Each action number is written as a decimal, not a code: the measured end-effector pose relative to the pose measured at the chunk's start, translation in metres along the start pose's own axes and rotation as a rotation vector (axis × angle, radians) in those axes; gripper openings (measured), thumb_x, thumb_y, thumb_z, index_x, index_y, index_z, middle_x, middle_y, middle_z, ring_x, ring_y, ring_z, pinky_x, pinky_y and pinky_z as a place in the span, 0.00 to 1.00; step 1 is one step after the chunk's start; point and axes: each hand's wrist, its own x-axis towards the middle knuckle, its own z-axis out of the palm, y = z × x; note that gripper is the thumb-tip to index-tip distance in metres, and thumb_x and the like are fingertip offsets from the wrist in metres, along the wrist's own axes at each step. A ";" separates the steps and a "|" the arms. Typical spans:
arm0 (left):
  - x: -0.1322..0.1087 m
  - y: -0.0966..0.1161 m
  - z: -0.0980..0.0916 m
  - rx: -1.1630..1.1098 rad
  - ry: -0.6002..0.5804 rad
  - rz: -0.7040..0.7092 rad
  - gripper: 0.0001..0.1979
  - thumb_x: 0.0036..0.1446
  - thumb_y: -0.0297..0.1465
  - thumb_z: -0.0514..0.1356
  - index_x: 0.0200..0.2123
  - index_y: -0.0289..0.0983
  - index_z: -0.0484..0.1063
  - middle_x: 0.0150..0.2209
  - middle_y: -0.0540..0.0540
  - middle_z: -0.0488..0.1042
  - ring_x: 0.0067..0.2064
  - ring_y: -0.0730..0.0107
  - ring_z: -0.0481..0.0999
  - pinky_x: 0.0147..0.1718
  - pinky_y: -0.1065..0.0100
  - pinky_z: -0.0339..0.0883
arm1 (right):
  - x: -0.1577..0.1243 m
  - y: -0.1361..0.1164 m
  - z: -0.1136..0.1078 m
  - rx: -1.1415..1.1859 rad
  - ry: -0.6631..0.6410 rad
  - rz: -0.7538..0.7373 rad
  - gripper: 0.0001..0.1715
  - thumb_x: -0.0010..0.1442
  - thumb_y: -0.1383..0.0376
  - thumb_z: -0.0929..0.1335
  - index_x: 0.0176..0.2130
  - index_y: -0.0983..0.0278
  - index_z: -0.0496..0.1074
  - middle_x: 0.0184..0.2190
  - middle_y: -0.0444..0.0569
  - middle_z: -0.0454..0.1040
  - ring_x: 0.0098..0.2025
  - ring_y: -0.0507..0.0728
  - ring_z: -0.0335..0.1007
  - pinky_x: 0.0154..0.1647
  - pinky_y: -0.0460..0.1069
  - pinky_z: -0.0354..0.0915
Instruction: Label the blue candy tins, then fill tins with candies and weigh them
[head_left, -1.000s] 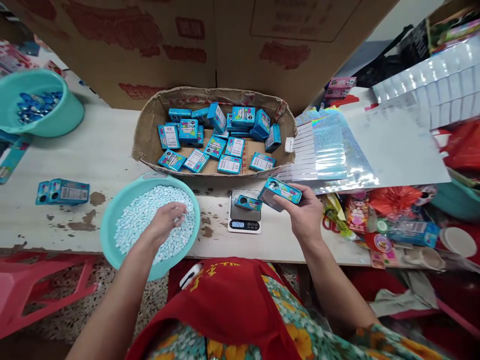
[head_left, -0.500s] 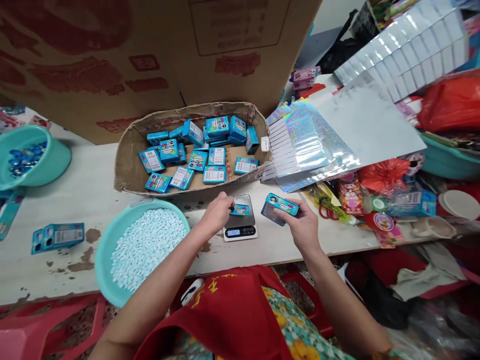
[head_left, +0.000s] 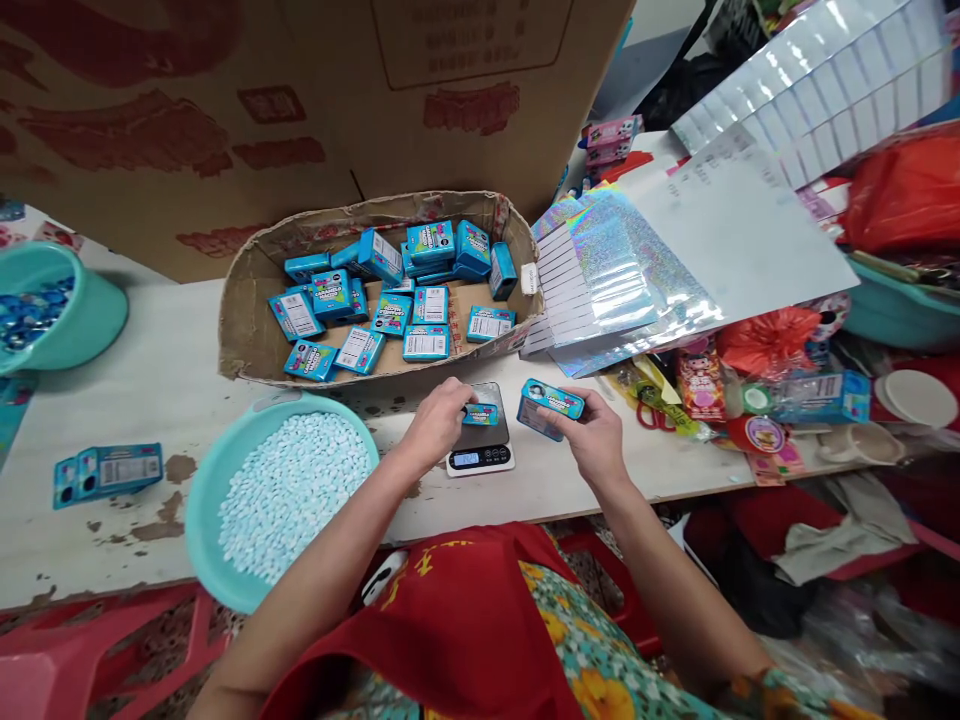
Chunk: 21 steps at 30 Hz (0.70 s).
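My left hand [head_left: 444, 420] is over the small digital scale [head_left: 481, 458], its fingers closed on the left end of a small blue packet [head_left: 481, 413] above the weighing plate. Right of the scale, my right hand [head_left: 592, 430] grips a blue box [head_left: 549, 405] between thumb and fingers, its printed narrow face up. A turquoise basin [head_left: 201, 500] of pale blue pellets [head_left: 292, 495] stands beside my left forearm. Behind the scale, a cut-down cardboard box [head_left: 244, 325] holds several blue boxes [head_left: 426, 342].
Two blue boxes [head_left: 120, 468] lie at the left. A turquoise tub [head_left: 101, 315] with blue wrapped pieces is behind them. At the right are shiny sheets [head_left: 675, 270], red scissors [head_left: 652, 418], bags and packets. A large carton [head_left: 300, 100] rises at the back.
The camera view has shifted slightly. Both hands keep their grips near the scale, and the box in my right hand has turned a little.
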 end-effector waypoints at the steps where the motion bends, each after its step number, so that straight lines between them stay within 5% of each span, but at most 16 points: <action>1: -0.001 0.001 0.000 0.004 0.006 0.018 0.16 0.50 0.18 0.50 0.39 0.39 0.69 0.40 0.46 0.67 0.43 0.66 0.68 0.41 0.67 0.62 | 0.000 0.000 0.001 0.000 -0.001 -0.001 0.27 0.39 0.58 0.78 0.38 0.64 0.72 0.32 0.45 0.74 0.32 0.55 0.68 0.34 0.49 0.66; 13: -0.003 0.000 0.006 0.091 0.070 0.116 0.15 0.52 0.19 0.48 0.37 0.38 0.70 0.39 0.45 0.68 0.41 0.67 0.66 0.39 0.67 0.62 | -0.003 -0.001 0.005 -0.001 0.005 -0.001 0.27 0.38 0.58 0.78 0.38 0.64 0.72 0.30 0.45 0.74 0.32 0.55 0.68 0.33 0.49 0.66; 17: -0.011 -0.005 -0.004 -0.156 0.239 -0.007 0.11 0.53 0.22 0.50 0.34 0.38 0.71 0.35 0.48 0.71 0.37 0.72 0.71 0.38 0.70 0.64 | -0.004 0.000 0.000 -0.002 0.026 -0.012 0.28 0.38 0.58 0.78 0.38 0.64 0.72 0.31 0.46 0.74 0.32 0.56 0.69 0.35 0.50 0.66; 21: -0.054 -0.027 -0.030 -0.319 0.449 -0.280 0.09 0.55 0.30 0.51 0.36 0.38 0.71 0.34 0.49 0.74 0.32 0.73 0.73 0.36 0.71 0.68 | -0.004 0.000 -0.004 -0.023 0.038 -0.038 0.27 0.38 0.58 0.78 0.38 0.64 0.72 0.32 0.46 0.74 0.34 0.56 0.69 0.36 0.51 0.66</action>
